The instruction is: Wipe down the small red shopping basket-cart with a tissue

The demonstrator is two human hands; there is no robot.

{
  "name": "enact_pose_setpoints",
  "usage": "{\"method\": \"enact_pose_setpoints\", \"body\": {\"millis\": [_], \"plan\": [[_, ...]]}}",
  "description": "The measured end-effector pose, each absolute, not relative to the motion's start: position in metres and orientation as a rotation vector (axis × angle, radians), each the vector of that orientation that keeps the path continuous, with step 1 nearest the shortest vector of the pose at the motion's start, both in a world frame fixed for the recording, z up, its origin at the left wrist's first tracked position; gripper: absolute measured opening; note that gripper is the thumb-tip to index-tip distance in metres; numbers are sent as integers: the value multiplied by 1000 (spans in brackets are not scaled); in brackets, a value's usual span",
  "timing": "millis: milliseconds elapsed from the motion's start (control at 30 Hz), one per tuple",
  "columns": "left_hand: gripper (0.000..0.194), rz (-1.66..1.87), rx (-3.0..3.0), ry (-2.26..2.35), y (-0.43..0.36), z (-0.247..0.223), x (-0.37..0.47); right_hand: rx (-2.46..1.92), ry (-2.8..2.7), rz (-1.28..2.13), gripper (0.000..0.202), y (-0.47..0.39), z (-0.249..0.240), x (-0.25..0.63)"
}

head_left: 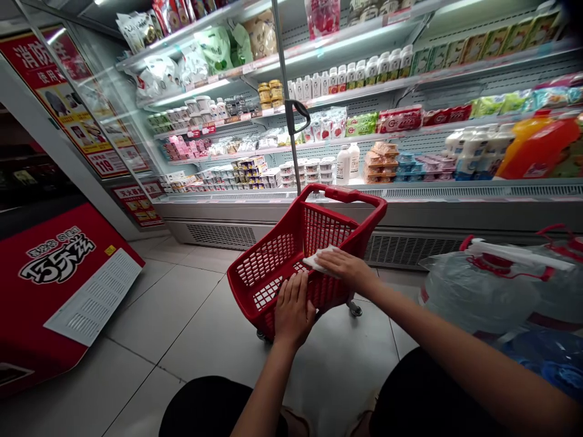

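On the red cart's near rim [365, 228], the right hand [344, 267] gripped white cloth [313, 261]; the left hand [293, 311] lay, fingers outstretched (floor [200, 343] spread leftward).

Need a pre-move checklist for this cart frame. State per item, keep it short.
1. Left hand on the red plastic mesh-sided shopping cart: ok, laid on the near rim.
2. Right hand on the crumpled white cloth or tissue: ok, fingers over it.
3. Thumb grip under the cloth: cannot tell, hidden.
4. Cart upright: ok, standing on small casters.
5. Casters locked: cannot tell, too small to read.
6. Cart apart from the large clear plastic jugs: ok, floor shows between them.
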State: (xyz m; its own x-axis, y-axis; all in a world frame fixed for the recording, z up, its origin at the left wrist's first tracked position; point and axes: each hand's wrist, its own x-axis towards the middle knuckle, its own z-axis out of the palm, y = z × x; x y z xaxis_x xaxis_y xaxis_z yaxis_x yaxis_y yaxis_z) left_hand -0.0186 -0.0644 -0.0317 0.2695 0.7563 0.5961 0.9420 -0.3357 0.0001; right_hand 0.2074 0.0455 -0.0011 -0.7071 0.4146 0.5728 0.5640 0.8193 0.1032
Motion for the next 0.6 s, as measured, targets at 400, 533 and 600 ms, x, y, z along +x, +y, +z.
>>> {"method": "enact_pose_setpoints", "body": {"millis": [400,533,600], "plan": [[78,-756,-2179,-1559,-68,-31,-11,-1124,-2163,-576,63,76,38,297],[77,-744,-2167,-1565,-67,-31,-9,-1047,-2227,-462,62,53,-5,244],[77,-744,-2154,-1574,-68,-31,-8,-967,-2260,-414,65,35,-21,209]]}}
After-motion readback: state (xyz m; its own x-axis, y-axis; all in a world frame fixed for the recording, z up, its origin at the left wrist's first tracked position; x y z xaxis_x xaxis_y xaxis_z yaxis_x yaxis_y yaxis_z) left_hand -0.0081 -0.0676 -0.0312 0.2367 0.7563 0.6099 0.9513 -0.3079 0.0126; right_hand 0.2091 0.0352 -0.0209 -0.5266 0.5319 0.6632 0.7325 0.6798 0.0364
